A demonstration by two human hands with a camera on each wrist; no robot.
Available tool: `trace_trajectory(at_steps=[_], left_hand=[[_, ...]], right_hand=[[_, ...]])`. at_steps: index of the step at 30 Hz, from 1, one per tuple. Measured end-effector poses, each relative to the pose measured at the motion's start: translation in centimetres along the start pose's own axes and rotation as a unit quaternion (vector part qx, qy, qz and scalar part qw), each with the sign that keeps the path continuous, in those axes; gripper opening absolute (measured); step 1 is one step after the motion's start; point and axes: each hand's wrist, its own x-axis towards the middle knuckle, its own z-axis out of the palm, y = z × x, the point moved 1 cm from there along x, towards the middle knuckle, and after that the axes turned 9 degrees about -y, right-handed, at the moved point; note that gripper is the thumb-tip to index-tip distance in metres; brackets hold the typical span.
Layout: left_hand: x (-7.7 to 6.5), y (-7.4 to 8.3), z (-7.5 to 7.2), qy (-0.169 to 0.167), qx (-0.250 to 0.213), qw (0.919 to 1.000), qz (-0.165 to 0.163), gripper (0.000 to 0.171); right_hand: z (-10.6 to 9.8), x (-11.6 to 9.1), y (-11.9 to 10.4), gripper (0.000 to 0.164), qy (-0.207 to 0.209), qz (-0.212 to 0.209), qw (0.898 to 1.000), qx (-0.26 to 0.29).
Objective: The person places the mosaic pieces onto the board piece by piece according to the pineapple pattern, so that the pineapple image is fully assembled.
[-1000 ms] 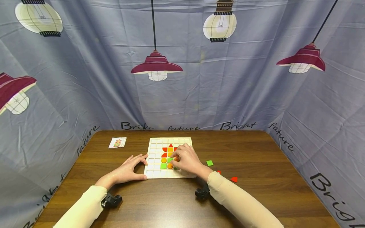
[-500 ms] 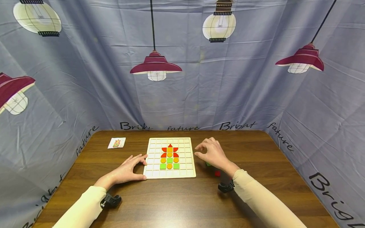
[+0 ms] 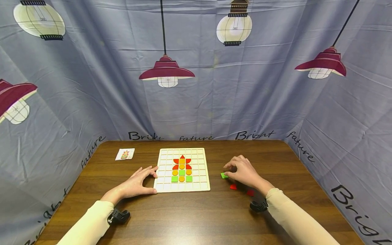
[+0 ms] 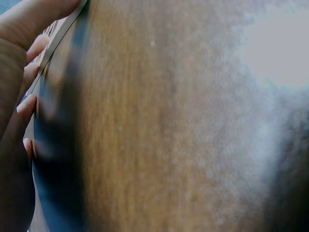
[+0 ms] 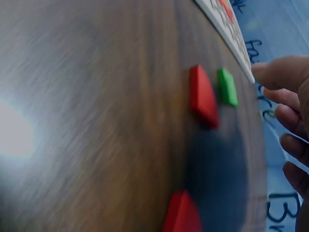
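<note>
A cream gridded board [image 3: 199, 183] lies on the table, bearing a figure of red, orange and green flat pieces. At its left edge my left hand [image 3: 134, 183] touches the board with thumb and fingertips spread apart. My right hand [image 3: 245, 172] hovers over the table right of the board, thumb and fingers bent loosely with a gap between them. Close under its thumb lies a loose green square piece [image 3: 224, 175]. Nearer me lie two red pieces, one red piece [image 3: 233, 186] and another red piece [image 3: 250, 193]. In the right wrist view the fingers [image 5: 285, 72] stand apart from the green piece.
A small picture card [image 3: 125, 154] showing a similar coloured figure lies at the table's back left. The brown wooden table [image 3: 183, 217] is enclosed behind and at the sides by a printed blue-grey curtain [image 3: 196, 102].
My right hand has left the board and moved right, uncovering the figure, to the loose green piece. The left hand keeps its place at the board's edge.
</note>
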Motion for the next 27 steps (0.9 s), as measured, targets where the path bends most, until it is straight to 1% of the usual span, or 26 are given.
trace_trajectory(at_steps=[4,9,17,23,27], left_hand=[[0.0,-0.1,0.0,-0.001,0.000,1.0000,0.000,0.048],[0.0,-0.2,0.0,-0.001,0.002,1.0000,-0.002,0.048],[0.0,-0.1,0.0,-0.001,0.006,1.0000,0.000,0.048],[0.1,-0.2,0.0,0.001,0.006,1.0000,0.004,0.049],[0.1,-0.3,0.0,0.001,0.008,1.0000,0.004,0.050]], right_hand=[[-0.1,-1.6,0.9,0.021,-0.029,0.007,1.000,0.011],[-0.3,-3.4,1.8,0.019,-0.058,-0.001,0.998,0.022],[-0.9,-6.1,3.2,0.019,-0.077,-0.013,0.997,0.016],[-2.0,-8.1,4.0,0.022,-0.100,0.003,0.994,0.034],[-2.7,-9.1,4.3,0.027,-0.118,0.006,0.992,0.048]])
